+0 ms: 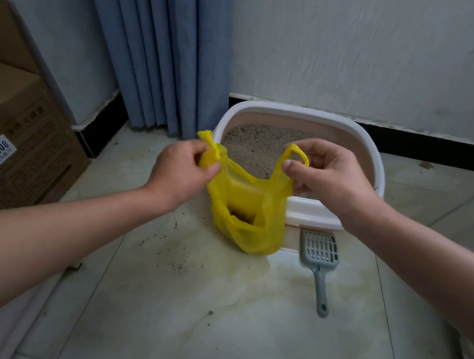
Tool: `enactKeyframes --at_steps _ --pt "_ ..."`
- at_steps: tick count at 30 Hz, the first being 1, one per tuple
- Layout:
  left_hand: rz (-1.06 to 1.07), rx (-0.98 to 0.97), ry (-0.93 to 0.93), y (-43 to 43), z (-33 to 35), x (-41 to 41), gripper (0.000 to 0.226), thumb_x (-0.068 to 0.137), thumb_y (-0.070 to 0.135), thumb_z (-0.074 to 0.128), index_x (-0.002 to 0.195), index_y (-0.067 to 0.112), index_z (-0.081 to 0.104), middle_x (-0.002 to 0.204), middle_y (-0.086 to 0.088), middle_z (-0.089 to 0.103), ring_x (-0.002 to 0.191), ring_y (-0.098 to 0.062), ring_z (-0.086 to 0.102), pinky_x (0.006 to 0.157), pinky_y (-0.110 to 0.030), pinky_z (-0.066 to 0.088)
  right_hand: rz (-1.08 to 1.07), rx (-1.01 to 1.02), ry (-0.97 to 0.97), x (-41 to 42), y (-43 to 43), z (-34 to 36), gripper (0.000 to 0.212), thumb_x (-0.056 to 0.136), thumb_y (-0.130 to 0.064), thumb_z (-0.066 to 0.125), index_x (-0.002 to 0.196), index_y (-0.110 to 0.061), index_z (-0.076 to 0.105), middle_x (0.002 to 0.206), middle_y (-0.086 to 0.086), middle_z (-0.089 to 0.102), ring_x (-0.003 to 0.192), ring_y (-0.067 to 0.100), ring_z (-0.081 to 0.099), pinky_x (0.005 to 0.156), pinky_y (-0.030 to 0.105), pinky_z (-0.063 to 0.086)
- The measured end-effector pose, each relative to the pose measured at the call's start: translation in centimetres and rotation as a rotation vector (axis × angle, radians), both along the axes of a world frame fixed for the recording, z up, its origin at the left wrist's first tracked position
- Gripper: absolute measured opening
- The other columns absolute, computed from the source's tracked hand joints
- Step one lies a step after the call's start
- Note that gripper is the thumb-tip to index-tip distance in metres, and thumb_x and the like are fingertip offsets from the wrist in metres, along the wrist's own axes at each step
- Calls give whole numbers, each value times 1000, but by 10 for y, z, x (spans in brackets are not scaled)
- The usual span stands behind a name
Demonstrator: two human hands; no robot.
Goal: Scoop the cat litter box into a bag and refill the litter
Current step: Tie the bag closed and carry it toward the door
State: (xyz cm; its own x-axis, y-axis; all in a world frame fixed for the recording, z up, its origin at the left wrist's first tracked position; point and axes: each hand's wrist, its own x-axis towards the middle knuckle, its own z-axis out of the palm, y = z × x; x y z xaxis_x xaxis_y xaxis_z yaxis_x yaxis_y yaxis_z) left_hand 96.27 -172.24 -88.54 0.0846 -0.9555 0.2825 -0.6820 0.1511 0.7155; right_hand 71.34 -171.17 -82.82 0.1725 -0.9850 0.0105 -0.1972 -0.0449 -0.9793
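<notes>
A tiled floor [234, 335] is spreading below, speckled with stray grains. A cardboard box [8, 134] is standing at the left, beside a blue curtain [158, 41]. A white litter box [368, 157] is sitting against the wall, holding sandy litter [250, 147]. In front of it a yellow bag [243, 208] is hanging open, dark clumps showing inside. The left hand [182, 170] is pinching one handle, the right hand [326, 178] pinching the other. A grey scoop [320, 256] is lying on the floor just right of the bag.
</notes>
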Motion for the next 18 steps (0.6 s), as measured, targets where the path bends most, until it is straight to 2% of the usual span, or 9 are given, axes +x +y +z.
enactKeyframes --at_steps 2,3,5,6,8,10,13,15,18 --pt "32 -99 -36 -1 6 0 31 78 24 66 58 21 42 60 3 43 58 -16 41 56 -34 33 -18 2 -28 2 -1 1 23 86 -5 73 109 -2 68 73 13 62 57 18 58 62 35 57" --pt "6 -115 -35 -2 7 -1 28 77 25 65 60 22 42 67 4 44 63 -16 45 59 -34 36 -20 3 -39 4 -2 1 23 86 -5 74 108 -2 68 72 11 62 57 17 58 63 36 57" --pt "-89 -33 -19 -1 4 -5 21 77 33 69 74 22 52 88 3 52 82 -18 55 73 -36 46 -17 12 -55 5 -2 2 24 86 -5 74 108 -3 67 73 10 63 60 17 59 64 36 59" --pt "-129 59 -18 0 0 -6 27 78 39 74 86 21 55 100 2 55 93 -17 57 80 -37 49 -13 19 -61 5 -2 2 26 85 -6 75 110 -3 67 76 12 64 63 18 61 67 37 59" --pt "-198 208 -9 3 -9 -3 58 75 53 80 116 25 51 126 4 53 112 -11 54 91 -35 49 -3 37 -69 4 -1 0 32 84 -5 76 114 -2 64 85 17 66 73 26 65 75 42 61" --pt "-259 281 36 1 -16 5 96 69 59 83 145 31 32 148 10 39 127 -8 47 98 -31 44 9 56 -78 3 1 -2 37 83 -3 76 117 -2 63 90 19 65 80 30 67 80 44 61" --pt "-271 363 110 -10 -24 22 122 59 71 82 155 43 11 161 14 24 138 -10 39 106 -37 41 40 75 -110 -1 3 -5 41 82 4 74 121 -1 61 83 13 62 78 26 68 79 41 62" --pt "-268 388 156 -20 -22 23 120 60 70 83 155 44 14 160 12 27 137 -10 39 107 -38 42 58 76 -107 -3 4 -6 43 81 7 74 122 -1 61 80 10 61 76 23 67 76 35 61" --pt "-289 359 117 -32 -13 10 76 76 50 83 142 34 48 147 7 46 132 -10 45 106 -38 46 65 65 -82 0 3 -7 39 82 6 73 120 1 62 80 15 60 69 21 67 69 28 59"
